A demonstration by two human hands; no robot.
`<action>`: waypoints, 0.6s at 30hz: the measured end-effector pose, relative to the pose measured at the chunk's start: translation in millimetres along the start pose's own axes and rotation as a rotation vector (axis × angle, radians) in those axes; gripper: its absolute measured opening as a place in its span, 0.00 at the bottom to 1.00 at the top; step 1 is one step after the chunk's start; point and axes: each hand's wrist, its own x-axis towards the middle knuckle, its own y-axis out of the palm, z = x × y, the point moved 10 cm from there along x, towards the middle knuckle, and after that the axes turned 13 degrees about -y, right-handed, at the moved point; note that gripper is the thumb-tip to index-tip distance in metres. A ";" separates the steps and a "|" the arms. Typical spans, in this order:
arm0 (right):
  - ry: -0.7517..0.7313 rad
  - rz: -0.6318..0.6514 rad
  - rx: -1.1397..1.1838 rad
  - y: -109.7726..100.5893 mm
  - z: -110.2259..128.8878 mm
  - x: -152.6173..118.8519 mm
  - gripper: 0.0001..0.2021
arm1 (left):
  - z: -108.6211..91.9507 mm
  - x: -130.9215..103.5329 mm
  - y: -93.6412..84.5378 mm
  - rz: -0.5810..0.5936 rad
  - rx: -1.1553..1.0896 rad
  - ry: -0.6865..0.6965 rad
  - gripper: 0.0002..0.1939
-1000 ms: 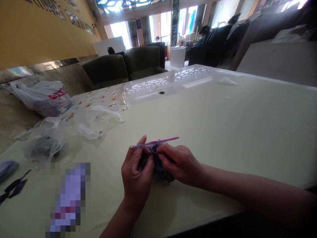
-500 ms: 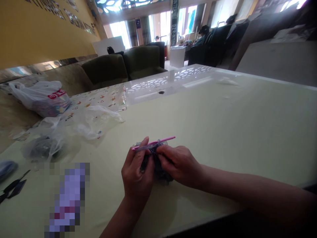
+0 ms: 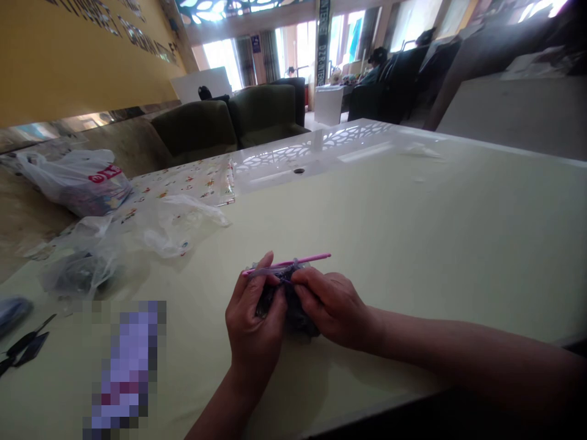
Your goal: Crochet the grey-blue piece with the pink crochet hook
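Observation:
A dark grey-purple piece of crochet work (image 3: 298,315) is gripped between my two hands above the table. My left hand (image 3: 254,315) is closed around its left side, the index finger raised with a strand of yarn running by it. Across the top lies a pink crochet hook (image 3: 312,258), its thin end pointing right and the other end by my left fingers. With thumb and index finger, my right hand (image 3: 337,305) pinches the right upper edge of the crochet work. Exactly how the hook sits in the stitches is too small to tell.
Black scissors (image 3: 27,348) lie at the left edge, near a pixelated purple item (image 3: 131,360). A clear bag with dark contents (image 3: 82,275), a crumpled plastic bag (image 3: 178,226) and a full white carrier bag (image 3: 87,180) stand farther back. Green armchairs (image 3: 263,113) border the table's far side.
The pink hook has shifted slightly, its right end a little farther right and lower. Both hands keep their grip on the crochet work, with small finger movements.

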 end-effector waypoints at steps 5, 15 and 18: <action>0.026 0.030 0.032 1.5 -2.6 0.7 0.04 | -2.7 -1.4 -0.3 -0.015 0.013 0.030 0.07; 0.066 0.071 -0.068 2.8 -1.5 0.5 0.06 | -11.6 -5.8 1.6 -0.045 0.054 0.143 0.11; 0.061 0.080 -0.083 3.3 -0.1 0.9 0.06 | -15.0 -7.0 1.5 -0.059 0.060 0.186 0.12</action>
